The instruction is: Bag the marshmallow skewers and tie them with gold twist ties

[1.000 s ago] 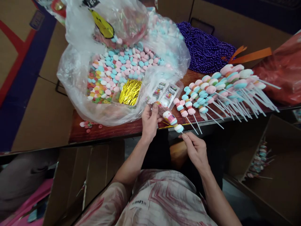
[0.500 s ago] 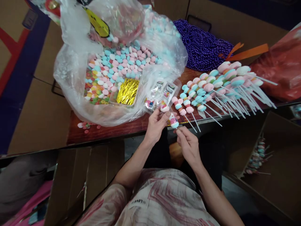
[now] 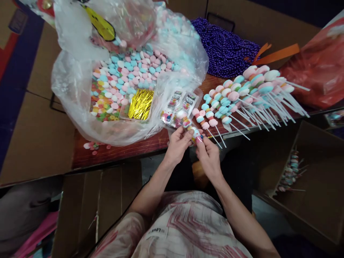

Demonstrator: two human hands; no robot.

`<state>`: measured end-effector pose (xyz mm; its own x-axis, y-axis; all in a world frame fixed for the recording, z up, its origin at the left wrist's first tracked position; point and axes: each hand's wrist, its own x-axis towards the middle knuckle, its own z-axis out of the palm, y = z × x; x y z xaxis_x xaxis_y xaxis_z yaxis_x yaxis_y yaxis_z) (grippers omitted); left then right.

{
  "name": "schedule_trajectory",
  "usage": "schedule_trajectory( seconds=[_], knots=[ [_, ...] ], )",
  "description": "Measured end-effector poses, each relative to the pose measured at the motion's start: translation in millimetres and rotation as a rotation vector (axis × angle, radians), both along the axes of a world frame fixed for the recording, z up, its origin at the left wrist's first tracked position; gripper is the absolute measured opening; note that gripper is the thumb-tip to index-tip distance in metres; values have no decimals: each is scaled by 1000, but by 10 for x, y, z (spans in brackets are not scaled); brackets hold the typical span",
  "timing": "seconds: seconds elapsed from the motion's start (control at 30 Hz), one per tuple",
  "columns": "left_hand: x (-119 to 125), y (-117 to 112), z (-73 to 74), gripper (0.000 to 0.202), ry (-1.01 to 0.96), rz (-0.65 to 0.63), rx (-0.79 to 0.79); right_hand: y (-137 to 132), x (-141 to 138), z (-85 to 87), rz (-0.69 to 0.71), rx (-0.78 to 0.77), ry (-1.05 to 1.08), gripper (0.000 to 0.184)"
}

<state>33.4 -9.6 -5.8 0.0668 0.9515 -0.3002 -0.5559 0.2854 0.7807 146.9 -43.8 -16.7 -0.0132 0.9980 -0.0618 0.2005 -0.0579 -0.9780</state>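
My left hand (image 3: 178, 143) and my right hand (image 3: 208, 156) meet at the near edge of a reddish wooden table (image 3: 129, 148). Both pinch one marshmallow skewer (image 3: 191, 128) inside a clear printed sleeve. The left fingers close around the sleeve and upper candies. The right fingers grip its lower end, where the stick is hidden by the hand. Just beyond lie a stack of printed sleeves (image 3: 178, 105) and a pack of gold twist ties (image 3: 140, 104).
A big clear bag (image 3: 80, 89) of pastel marshmallows fills the table's left. Several finished skewers (image 3: 249, 93) lie fanned at the right, purple beads (image 3: 225, 50) and a red bag (image 3: 319, 75) behind. Cardboard boxes stand below; the right one (image 3: 317, 186) holds skewers.
My right hand has moved up and left along the stick until it meets the left hand. The candies have slid further into the sleeve. The view drifted slightly right.
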Motion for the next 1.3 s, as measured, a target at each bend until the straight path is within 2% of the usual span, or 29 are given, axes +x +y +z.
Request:
schedule_trajectory(
  seconds=[0.17, 0.23, 0.4, 0.53, 0.63, 0.7, 0.8, 0.87, 0.9, 0.97, 1.03, 1.1, 1.2, 1.23, 1.3],
  knots=[
    [-76, 23, 4, 45, -24, 56, 7, -141, 178, 91, 141, -155, 57, 33],
    [-63, 9, -25, 47, -11, 46, -5, -164, 174, 96, 151, -181, 109, 34],
    [-37, -46, -3, 45, -10, 82, -42, -132, 5, 54, 128, -153, 174, 36],
    [-120, -91, 53, 41, -53, 41, -53, -102, -50, 43, 140, -116, 156, 33],
    [-182, -152, 32, 34, 17, 105, 11, -38, -102, 81, 138, -70, 108, 26],
    [-244, -201, 25, 30, 45, 132, 77, 21, -202, 117, 97, -83, 182, 28],
    [-408, -279, 50, 32, -32, 63, 121, 87, -415, 159, 106, -272, 464, 39],
    [-546, -329, 68, 32, -93, 40, 115, 109, -531, 187, 258, -432, 565, 39],
    [-613, -349, 71, 31, -112, 48, 111, 122, -569, 208, 364, -470, 541, 39],
    [-728, -372, 65, 30, -133, 141, 120, 175, -613, 272, 553, -398, 321, 39],
    [-829, -365, 54, 30, -144, 317, 146, 293, -654, 367, 637, -171, -38, 34],
    [-930, -337, 48, 27, -143, 485, 158, 488, -751, 474, 600, 105, -378, 27],
    [-1076, -305, 52, 25, -145, 586, 126, 884, -1062, 588, 457, 422, -723, 25],
    [-1113, -305, 54, 26, -148, 598, 111, 1025, -1197, 602, 422, 483, -827, 25],
    [-1159, -320, 55, 28, -153, 621, 82, 1285, -1465, 590, 447, 534, -1007, 27]
  ],
)
